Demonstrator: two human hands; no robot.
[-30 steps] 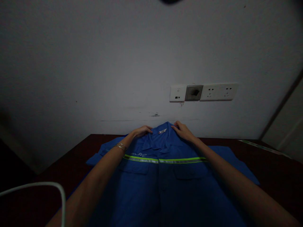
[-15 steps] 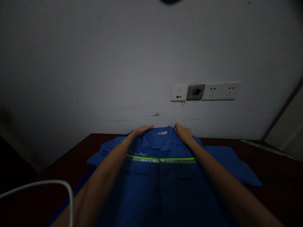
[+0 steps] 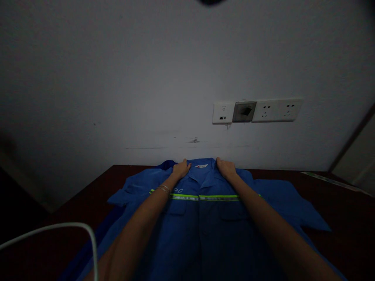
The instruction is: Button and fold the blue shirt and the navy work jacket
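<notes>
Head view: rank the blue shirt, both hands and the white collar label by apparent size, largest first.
1. Blue shirt
2. Left hand and right hand: too alike to rank
3. White collar label

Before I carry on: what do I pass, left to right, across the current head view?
White cable → bracelet → left hand → white label inside the blue shirt's collar → right hand → white double socket panel → patterned strip on the table.

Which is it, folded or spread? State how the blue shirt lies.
Spread: the blue shirt lies front up, its sleeves out to both sides over the table.
</notes>
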